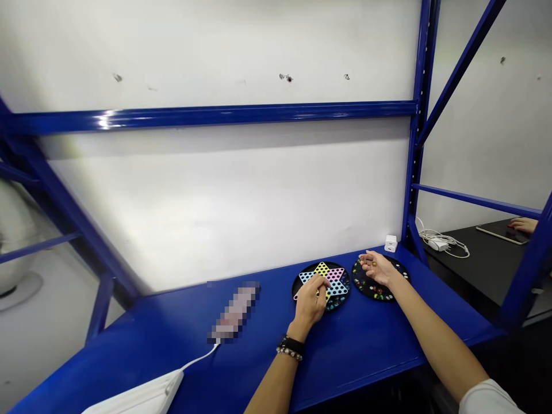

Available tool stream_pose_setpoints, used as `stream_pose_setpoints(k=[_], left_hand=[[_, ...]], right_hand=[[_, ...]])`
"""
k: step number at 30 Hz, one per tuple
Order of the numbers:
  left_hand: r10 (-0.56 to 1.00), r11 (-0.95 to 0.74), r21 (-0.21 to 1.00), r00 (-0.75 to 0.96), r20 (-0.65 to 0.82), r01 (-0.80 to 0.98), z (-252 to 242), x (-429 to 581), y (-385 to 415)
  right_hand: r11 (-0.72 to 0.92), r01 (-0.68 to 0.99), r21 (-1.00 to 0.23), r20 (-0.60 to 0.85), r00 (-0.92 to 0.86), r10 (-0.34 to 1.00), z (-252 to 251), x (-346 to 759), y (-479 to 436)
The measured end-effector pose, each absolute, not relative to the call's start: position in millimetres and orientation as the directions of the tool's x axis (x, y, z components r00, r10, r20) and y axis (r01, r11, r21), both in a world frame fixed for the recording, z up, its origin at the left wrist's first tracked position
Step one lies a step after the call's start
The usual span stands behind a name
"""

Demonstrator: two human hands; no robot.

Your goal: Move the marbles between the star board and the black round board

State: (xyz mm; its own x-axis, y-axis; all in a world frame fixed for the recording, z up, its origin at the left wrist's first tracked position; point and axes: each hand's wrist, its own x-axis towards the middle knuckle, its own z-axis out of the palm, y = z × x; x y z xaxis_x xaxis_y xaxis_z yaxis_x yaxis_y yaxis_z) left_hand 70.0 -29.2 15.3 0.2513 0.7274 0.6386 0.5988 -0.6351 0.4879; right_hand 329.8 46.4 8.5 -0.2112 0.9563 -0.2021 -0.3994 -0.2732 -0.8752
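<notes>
A star-shaped board with pink, yellow and blue points and rows of dark holes lies on a round black tray. Over its near left part is my left hand, fingers curled down and pressed together; whatever they may hold is hidden. To the right sits a round black dish with small coloured pieces scattered in it. My right hand is above this dish, palm turned up, with a small yellowish piece at its bent fingers.
The blue table carries a blurred-out flat object with a white cable, a white device at the front left and a white adapter at the back. Blue frame bars surround it. Another person's hand is on a black table at right.
</notes>
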Motion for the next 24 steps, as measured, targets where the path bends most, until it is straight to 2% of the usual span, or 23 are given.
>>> stream_pose_setpoints(k=[10,13,16,18,24], left_hand=[[0.727,-0.638,0.492,0.251,0.64,0.592,15.1,70.3,-30.2],[0.733,-0.632,0.498,0.25,0.632,0.593,15.6,70.7,-30.5],[0.733,-0.632,0.496,0.251,0.632,0.595,15.3,70.6,-30.2],[0.729,-0.635,0.489,0.254,0.635,0.598,14.7,70.3,-29.9],[0.728,-0.637,0.487,0.258,0.635,0.597,15.1,70.9,-30.5]], right_hand=[[-0.117,-0.145,-0.982,-0.117,-0.013,0.993,-8.1,323.5,48.5],[-0.047,0.038,-0.998,-0.045,0.062,0.997,-12.9,322.7,51.3],[0.017,0.25,-0.968,0.039,0.083,0.996,-14.1,322.3,51.1],[0.047,0.325,-0.944,0.075,0.074,0.994,-13.0,321.9,49.3],[0.203,0.61,-0.766,0.191,-0.086,0.978,-3.9,328.1,44.4]])
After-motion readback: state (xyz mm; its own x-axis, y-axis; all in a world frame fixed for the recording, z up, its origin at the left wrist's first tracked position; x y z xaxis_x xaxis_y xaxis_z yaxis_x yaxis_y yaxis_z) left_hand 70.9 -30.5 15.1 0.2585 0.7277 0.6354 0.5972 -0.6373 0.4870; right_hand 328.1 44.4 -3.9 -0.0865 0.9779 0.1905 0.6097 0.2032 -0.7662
